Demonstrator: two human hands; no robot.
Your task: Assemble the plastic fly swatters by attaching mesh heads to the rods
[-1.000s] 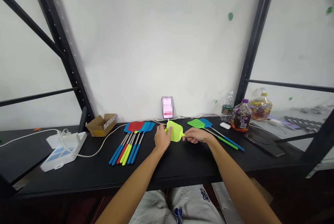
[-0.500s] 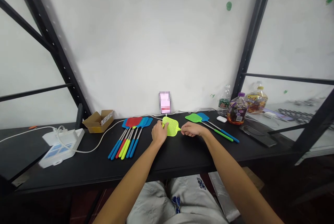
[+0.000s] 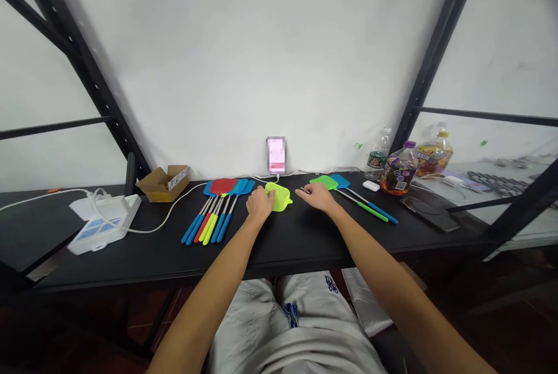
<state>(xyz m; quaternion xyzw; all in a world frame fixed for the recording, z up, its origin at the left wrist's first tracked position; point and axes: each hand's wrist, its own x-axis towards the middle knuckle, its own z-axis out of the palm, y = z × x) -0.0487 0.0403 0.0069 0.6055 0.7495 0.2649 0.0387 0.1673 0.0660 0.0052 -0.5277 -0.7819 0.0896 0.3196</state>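
Observation:
My left hand [image 3: 260,204] is closed on the left edge of a yellow-green fly swatter head [image 3: 279,196], a perforated paddle held just over the black table. Its short neck points right and ends free, with no rod visible on it. To the right, apart from the neck, my right hand [image 3: 320,196] is closed in a pinch. A thin, metallic-looking bit shows at its fingertips; the rest of what it holds is hidden. Left of my hands lies a row of several fly swatters [image 3: 213,217] with blue, red and yellow handles. A green fly swatter [image 3: 366,210] and a blue fly swatter [image 3: 381,214] lie at right.
A phone [image 3: 276,155] leans on the wall behind. At left are an open cardboard box [image 3: 163,185] and a white power strip [image 3: 104,226] with cables. Bottles [image 3: 399,169], a small white case [image 3: 371,186] and a dark phone [image 3: 429,214] stand or lie at right.
My right hand has come away from the swatter head's neck, leaving a gap between them. The left hand keeps its hold on the head. The camera view has shifted slightly.

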